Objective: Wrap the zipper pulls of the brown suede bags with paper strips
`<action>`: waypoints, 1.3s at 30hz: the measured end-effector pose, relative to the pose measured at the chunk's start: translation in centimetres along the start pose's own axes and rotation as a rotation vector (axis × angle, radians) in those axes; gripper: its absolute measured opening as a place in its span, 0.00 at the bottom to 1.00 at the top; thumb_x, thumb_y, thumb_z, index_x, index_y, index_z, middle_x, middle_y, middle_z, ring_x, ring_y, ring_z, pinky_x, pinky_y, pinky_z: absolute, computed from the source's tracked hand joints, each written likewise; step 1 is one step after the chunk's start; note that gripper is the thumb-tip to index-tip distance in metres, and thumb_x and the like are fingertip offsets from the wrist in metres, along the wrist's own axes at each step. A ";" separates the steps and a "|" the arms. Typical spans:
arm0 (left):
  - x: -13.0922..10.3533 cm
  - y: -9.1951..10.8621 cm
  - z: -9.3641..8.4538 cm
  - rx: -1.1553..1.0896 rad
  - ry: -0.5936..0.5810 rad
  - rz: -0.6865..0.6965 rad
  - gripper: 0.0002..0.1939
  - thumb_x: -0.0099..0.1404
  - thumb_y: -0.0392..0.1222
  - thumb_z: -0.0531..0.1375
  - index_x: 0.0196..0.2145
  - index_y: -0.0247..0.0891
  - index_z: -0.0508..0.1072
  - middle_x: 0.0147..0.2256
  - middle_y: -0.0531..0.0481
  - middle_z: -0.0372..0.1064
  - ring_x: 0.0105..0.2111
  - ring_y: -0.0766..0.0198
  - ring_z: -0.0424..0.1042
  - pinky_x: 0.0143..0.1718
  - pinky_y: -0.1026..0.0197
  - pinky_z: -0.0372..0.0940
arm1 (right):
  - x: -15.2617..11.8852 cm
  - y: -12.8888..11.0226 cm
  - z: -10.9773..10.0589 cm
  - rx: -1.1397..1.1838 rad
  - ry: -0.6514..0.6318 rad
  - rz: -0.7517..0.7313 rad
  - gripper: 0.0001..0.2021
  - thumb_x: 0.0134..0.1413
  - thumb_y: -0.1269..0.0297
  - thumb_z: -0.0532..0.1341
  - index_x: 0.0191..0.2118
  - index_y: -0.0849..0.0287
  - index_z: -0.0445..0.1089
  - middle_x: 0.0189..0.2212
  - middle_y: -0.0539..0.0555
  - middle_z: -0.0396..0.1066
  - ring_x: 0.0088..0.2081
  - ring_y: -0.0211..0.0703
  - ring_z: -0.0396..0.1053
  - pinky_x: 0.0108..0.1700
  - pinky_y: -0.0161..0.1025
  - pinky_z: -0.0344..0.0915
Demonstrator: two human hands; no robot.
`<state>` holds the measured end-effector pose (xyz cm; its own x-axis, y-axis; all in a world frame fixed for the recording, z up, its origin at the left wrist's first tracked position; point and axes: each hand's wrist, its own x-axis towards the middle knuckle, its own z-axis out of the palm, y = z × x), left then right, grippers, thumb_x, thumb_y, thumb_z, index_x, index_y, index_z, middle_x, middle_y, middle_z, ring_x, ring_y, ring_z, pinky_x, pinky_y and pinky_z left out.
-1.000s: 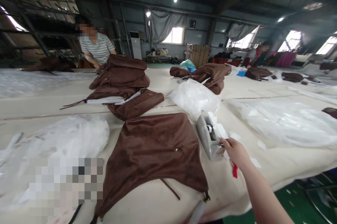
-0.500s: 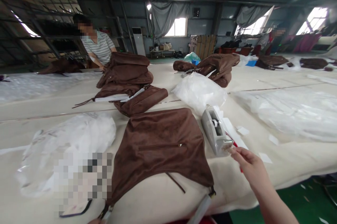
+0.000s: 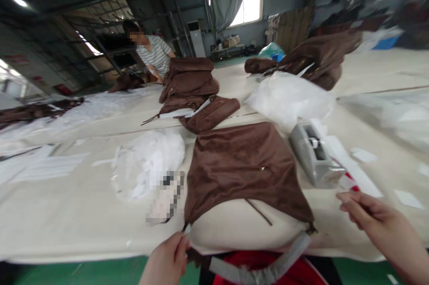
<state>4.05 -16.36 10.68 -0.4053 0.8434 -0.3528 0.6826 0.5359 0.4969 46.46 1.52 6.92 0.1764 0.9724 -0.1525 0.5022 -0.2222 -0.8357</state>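
Observation:
A flat brown suede bag (image 3: 244, 169) with a zip lies on the cream table (image 3: 67, 218) right in front of me. My left hand (image 3: 167, 260) pinches the bag's near-left corner where its strap joins. The grey wrapped strap (image 3: 268, 271) hangs in a loop below the table edge. My right hand (image 3: 375, 220) hovers just in front of a grey tape dispenser (image 3: 315, 155), thumb and forefinger pinched on what looks like a strip of clear tape (image 3: 345, 183) drawn from it.
Crumpled white plastic bags (image 3: 150, 160) lie left of the bag, and another heap (image 3: 288, 97) sits behind the dispenser. Stacked brown bags (image 3: 191, 84) sit further back, where a person in a striped shirt (image 3: 154, 52) works. More brown bags (image 3: 318, 57) lie at the far right.
My right hand has pulled back from the dispenser's cutter toward me. My left hand has come into view and taken the bag's near corner. The view has swung left and down.

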 end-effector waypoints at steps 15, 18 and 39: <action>-1.4 -0.5 3.0 -0.470 0.123 0.032 0.14 0.66 0.42 0.48 0.25 0.37 0.65 0.23 0.51 0.63 0.26 0.65 0.60 0.30 0.63 0.55 | -12.9 -14.8 24.2 0.396 -1.323 0.011 0.17 0.46 0.49 0.61 0.24 0.59 0.64 0.14 0.43 0.59 0.14 0.28 0.49 0.16 0.30 0.43; -1.3 -0.7 2.9 -0.478 0.119 0.034 0.13 0.65 0.39 0.49 0.24 0.37 0.65 0.23 0.51 0.63 0.26 0.65 0.60 0.30 0.64 0.54 | -13.3 -13.6 25.6 0.301 -1.356 0.021 0.15 0.47 0.53 0.61 0.23 0.59 0.65 0.13 0.42 0.58 0.13 0.28 0.48 0.16 0.30 0.41; -2.1 -2.2 2.7 -1.397 -0.455 -0.410 0.20 0.57 0.56 0.62 0.31 0.35 0.65 0.15 0.66 0.42 0.13 0.77 0.34 0.14 0.69 0.32 | -13.3 -10.9 25.1 0.137 -1.449 -0.092 0.08 0.54 0.64 0.56 0.31 0.60 0.70 0.23 0.48 0.70 0.20 0.31 0.65 0.21 0.27 0.60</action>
<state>5.06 -19.43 8.16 -0.0240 0.6884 -0.7250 -0.6357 0.5492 0.5425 17.41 -7.21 4.78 -0.8832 0.2182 -0.4151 0.3672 -0.2287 -0.9016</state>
